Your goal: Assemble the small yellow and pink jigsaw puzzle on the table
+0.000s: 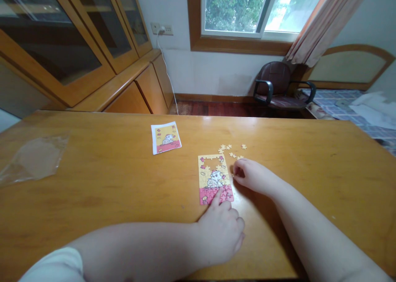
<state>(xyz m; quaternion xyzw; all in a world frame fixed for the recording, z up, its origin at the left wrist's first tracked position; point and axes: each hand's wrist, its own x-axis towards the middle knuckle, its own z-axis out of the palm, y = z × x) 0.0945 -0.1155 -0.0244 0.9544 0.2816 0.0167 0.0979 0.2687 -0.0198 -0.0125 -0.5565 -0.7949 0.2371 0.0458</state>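
Note:
A small jigsaw puzzle (pixel 202 181) lies on the table, mostly put together, with a yellow upper part, a pink lower part and a white cartoon animal. Bare wood shows through a gap near its top. My left hand (pixel 221 232) rests at its lower edge, the index finger stretched onto the pink part and the other fingers loosely bent, holding nothing. Just right of the puzzle, my right hand (pixel 252 175) is pinched; a small yellow puzzle piece (pixel 233 175) shows at its fingertips. Several loose pieces (pixel 229 146) lie beyond the puzzle's top right corner.
A printed picture card (pixel 167 138) with the same design lies farther back on the wooden table (pixel 123 183). A clear plastic bag (pixel 37 156) is at the left. Beyond the table stand a glass-door cabinet (pixel 123 63) and an office chair (pixel 275 84).

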